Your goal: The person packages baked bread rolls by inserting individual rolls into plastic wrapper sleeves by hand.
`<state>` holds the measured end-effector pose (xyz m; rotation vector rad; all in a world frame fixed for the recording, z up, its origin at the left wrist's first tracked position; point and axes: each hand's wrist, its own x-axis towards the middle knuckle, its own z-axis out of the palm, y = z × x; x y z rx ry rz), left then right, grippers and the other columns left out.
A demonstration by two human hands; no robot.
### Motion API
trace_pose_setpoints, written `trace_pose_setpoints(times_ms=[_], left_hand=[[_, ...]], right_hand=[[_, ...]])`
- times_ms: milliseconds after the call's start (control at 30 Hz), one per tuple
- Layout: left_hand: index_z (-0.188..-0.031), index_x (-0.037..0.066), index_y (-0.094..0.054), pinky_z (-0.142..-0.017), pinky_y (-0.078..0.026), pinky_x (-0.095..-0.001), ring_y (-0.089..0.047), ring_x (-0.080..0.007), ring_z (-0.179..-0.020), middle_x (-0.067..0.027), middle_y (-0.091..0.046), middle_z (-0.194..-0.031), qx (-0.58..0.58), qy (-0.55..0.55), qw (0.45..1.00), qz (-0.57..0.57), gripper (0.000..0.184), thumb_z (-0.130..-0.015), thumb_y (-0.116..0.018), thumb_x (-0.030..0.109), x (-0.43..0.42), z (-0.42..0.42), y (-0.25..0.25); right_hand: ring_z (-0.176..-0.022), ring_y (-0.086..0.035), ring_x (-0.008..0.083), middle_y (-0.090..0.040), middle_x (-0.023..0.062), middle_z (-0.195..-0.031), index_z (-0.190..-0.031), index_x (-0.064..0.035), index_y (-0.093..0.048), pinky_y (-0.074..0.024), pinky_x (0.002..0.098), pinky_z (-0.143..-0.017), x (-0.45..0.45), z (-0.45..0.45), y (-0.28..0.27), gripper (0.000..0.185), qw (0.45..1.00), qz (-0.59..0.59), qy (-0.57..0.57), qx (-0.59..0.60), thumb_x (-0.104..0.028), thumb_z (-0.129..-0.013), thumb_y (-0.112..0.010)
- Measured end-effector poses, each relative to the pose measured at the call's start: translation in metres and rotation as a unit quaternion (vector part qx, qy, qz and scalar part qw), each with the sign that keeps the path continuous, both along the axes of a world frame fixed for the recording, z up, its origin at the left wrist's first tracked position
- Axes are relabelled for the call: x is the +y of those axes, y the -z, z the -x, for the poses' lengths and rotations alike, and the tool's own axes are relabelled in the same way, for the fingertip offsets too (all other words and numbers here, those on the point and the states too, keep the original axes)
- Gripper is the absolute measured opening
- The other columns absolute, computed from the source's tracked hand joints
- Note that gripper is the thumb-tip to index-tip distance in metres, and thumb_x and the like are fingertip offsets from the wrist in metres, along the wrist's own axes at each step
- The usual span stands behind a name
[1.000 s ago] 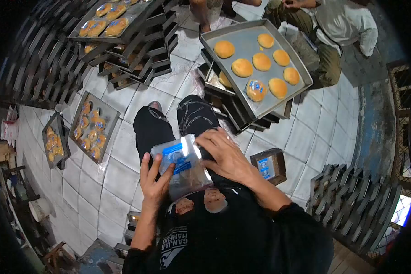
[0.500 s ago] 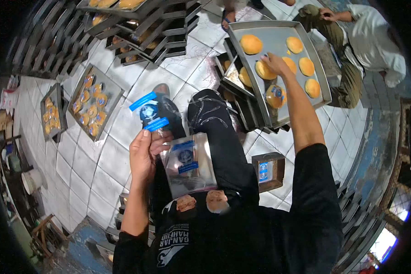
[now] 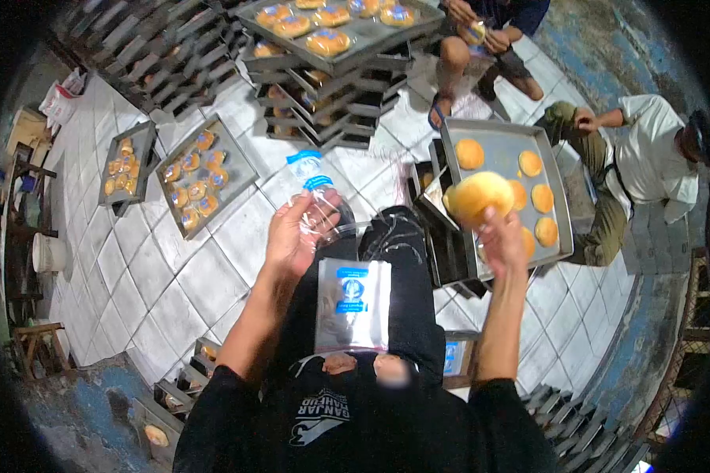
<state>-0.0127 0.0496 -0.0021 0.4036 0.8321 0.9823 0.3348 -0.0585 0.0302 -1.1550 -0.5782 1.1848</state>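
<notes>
Between the fingers of my left hand [image 3: 296,232] is a clear plastic bag [image 3: 312,173] with blue print, held up over my knee. My right hand [image 3: 501,240] grips a round golden bun [image 3: 481,197], raised above the large metal tray [image 3: 562,236]. Several unwrapped buns, such as one bun [image 3: 530,163], lie in that tray. On my lap rests a stack of clear printed bags [image 3: 353,315], which neither hand touches.
Stacked trays of wrapped buns [image 3: 327,41] stand at the top. Two smaller trays [image 3: 248,169] [image 3: 146,189] lie on the tiles at left. One person [image 3: 454,55] handles something at the top; another person [image 3: 647,154] sits at right. A small box [image 3: 469,355] is beside my thigh.
My right hand has picked up a bun and lifted it off the tray. My left hand has drawn a single bag off the stack. The whole view has shifted.
</notes>
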Motion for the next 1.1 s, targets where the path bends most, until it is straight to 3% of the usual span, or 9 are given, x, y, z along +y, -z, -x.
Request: trace_pose_setpoints(times_ms=[133, 200, 300, 367, 467, 633, 767, 900, 1100], left_hand=[[-0.097, 0.004, -0.063, -0.090, -0.060, -0.0444, -0.071, -0.0276, -0.106, -0.0161, -0.072, -0.112, -0.003, -0.012, 0.999, 0.042, 0.022, -0.100, -0.066, 0.025, 0.012, -0.021, 0.009], [-0.082, 0.008, -0.060, -0.087, -0.060, -0.0473, -0.071, -0.0272, -0.101, -0.0156, -0.072, -0.107, 0.008, -0.008, 0.999, 0.038, 0.027, -0.099, -0.068, 0.027, 0.007, -0.031, -0.002], [-0.094, 0.005, -0.064, -0.090, -0.059, -0.0412, -0.072, -0.0273, -0.101, -0.0156, -0.072, -0.112, -0.074, 0.028, 0.997, 0.028, 0.028, -0.102, -0.060, 0.032, -0.010, -0.037, -0.023], [-0.115, 0.005, -0.065, -0.093, -0.057, -0.0376, -0.071, -0.0240, -0.102, -0.0117, -0.072, -0.116, -0.055, 0.067, 0.996, 0.038, 0.034, -0.105, -0.051, 0.035, -0.024, -0.032, -0.048], [-0.122, 0.005, -0.064, -0.098, -0.055, -0.0393, -0.070, -0.0232, -0.106, -0.0096, -0.072, -0.118, -0.071, 0.080, 0.993, 0.045, 0.038, -0.106, -0.046, 0.035, -0.046, -0.020, -0.054], [-0.129, 0.005, -0.061, -0.110, -0.046, -0.0401, -0.064, -0.0248, -0.118, -0.0128, -0.068, -0.125, -0.210, 0.050, 0.976, 0.001, 0.042, -0.109, -0.041, 0.036, -0.026, 0.020, 0.005], [-0.156, 0.013, -0.034, -0.113, -0.043, -0.0404, -0.048, -0.0197, -0.138, -0.0065, -0.052, -0.147, 0.026, -0.023, 0.990, -0.135, 0.050, -0.111, -0.042, 0.033, -0.082, -0.017, -0.017], [-0.153, 0.016, -0.038, -0.110, -0.044, -0.0385, -0.051, -0.0208, -0.135, -0.0067, -0.053, -0.145, -0.207, -0.076, 0.965, -0.144, 0.047, -0.109, -0.046, 0.032, -0.044, -0.003, -0.032], [-0.140, 0.010, -0.050, -0.108, -0.047, -0.0456, -0.058, -0.0286, -0.127, -0.0124, -0.060, -0.135, -0.132, -0.174, 0.971, -0.092, 0.048, -0.108, -0.039, 0.044, -0.028, -0.043, -0.028]], right_hand=[[-0.108, -0.067, 0.0191, -0.069, 0.0082, -0.115, -0.120, -0.0033, -0.065, -0.0520, 0.0346, -0.095, -0.021, 0.125, -0.036, 0.044, 0.962, -0.045, -0.099, -0.251, -0.012, -0.081, -0.083], [-0.112, -0.064, 0.0346, -0.063, 0.0169, -0.119, -0.113, -0.0036, -0.064, -0.0530, 0.0382, -0.095, -0.023, 0.158, -0.034, 0.047, 0.816, -0.273, -0.105, -0.499, 0.002, -0.067, -0.077], [-0.112, -0.063, 0.0392, -0.060, 0.0176, -0.120, -0.108, -0.0030, -0.062, -0.0545, 0.0430, -0.095, -0.003, 0.149, -0.003, 0.047, 0.710, -0.304, -0.044, -0.634, 0.010, -0.063, -0.071], [-0.111, -0.064, 0.0382, -0.063, 0.0158, -0.113, -0.099, -0.0041, -0.064, -0.0545, 0.0456, -0.096, 0.004, 0.155, -0.010, 0.036, 0.726, -0.298, 0.016, -0.620, 0.006, -0.066, -0.072], [-0.113, -0.065, 0.0289, -0.065, 0.0117, -0.113, -0.102, -0.0082, -0.065, -0.0387, 0.0542, -0.111, 0.002, 0.180, -0.041, 0.031, 0.658, -0.297, -0.015, -0.692, -0.003, -0.072, -0.072], [-0.144, -0.042, 0.0371, -0.049, 0.0231, -0.148, -0.137, 0.0025, -0.052, -0.0269, 0.0580, -0.120, -0.003, 0.233, -0.004, 0.054, 0.722, -0.227, -0.198, -0.623, -0.002, -0.084, -0.063], [-0.142, -0.043, 0.0384, -0.050, 0.0223, -0.147, -0.142, -0.0003, -0.051, -0.0220, 0.0614, -0.121, 0.019, 0.221, 0.017, 0.055, 0.659, -0.194, -0.140, -0.713, -0.006, -0.088, -0.058], [-0.139, -0.046, 0.0381, -0.052, 0.0206, -0.145, -0.145, -0.0068, -0.050, -0.0239, 0.0622, -0.119, 0.030, 0.214, -0.013, 0.057, 0.671, -0.217, -0.161, -0.690, -0.010, -0.089, -0.060], [-0.136, -0.052, 0.0362, -0.052, 0.0208, -0.147, -0.147, -0.0095, -0.049, -0.0340, 0.0582, -0.115, 0.035, 0.193, -0.052, 0.062, 0.696, -0.183, -0.251, -0.648, -0.013, -0.089, -0.071]])
